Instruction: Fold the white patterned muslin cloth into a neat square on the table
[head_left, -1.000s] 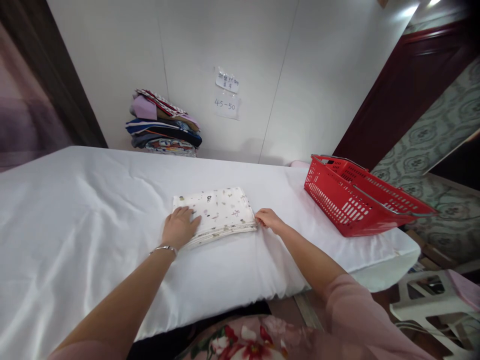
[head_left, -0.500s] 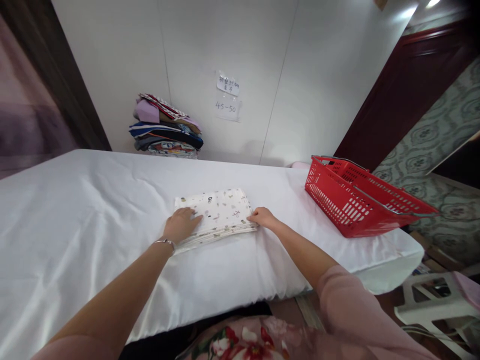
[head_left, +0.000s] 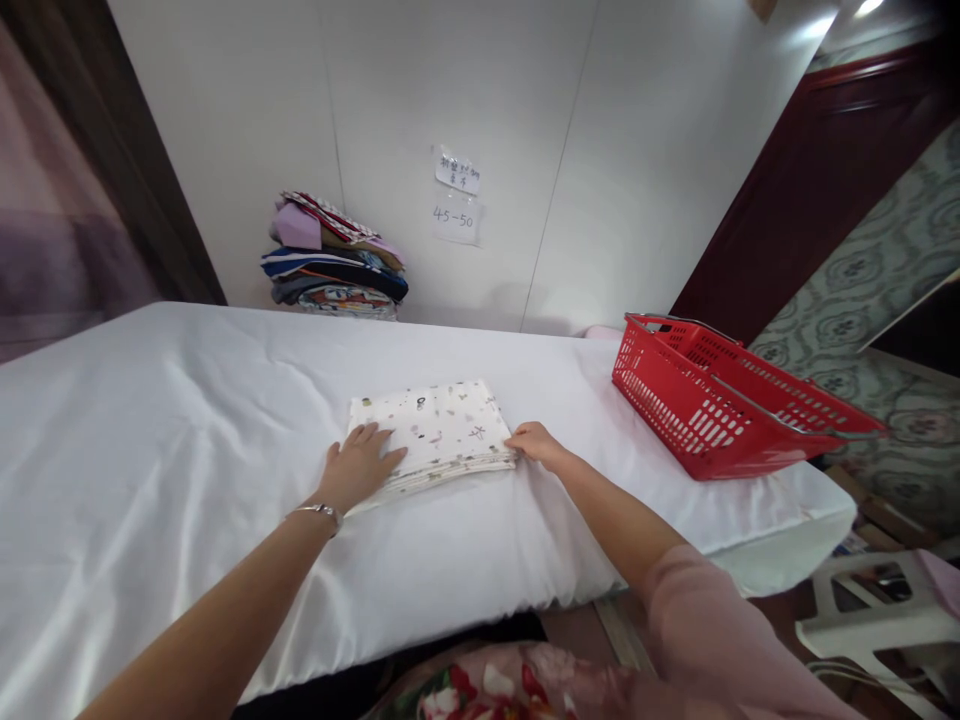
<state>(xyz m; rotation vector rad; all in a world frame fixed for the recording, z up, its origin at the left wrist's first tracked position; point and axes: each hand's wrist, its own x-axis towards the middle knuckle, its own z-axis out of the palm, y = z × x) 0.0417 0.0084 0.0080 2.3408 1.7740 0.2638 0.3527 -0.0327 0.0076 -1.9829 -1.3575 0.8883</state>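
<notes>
A folded white cloth [head_left: 442, 425] with small scattered prints lies on the white-covered table, its layered edge facing me. On its left end rests my left hand [head_left: 361, 468], palm down with the fingers spread and a bracelet at the wrist. My right hand [head_left: 534, 445] is at the cloth's near right corner, thumb and fingers pinched together on its edge. The fingertips of that hand are partly hidden.
A red plastic basket [head_left: 675, 405] with metal handles stands on the table's right side. Several folded fabrics [head_left: 337, 255] are stacked at the back left against the wall. A white stool [head_left: 874, 610] is beyond the right table end.
My left hand has slid slightly toward me on the cloth. My right hand has shifted a little to the right along the corner. The view has moved slightly.
</notes>
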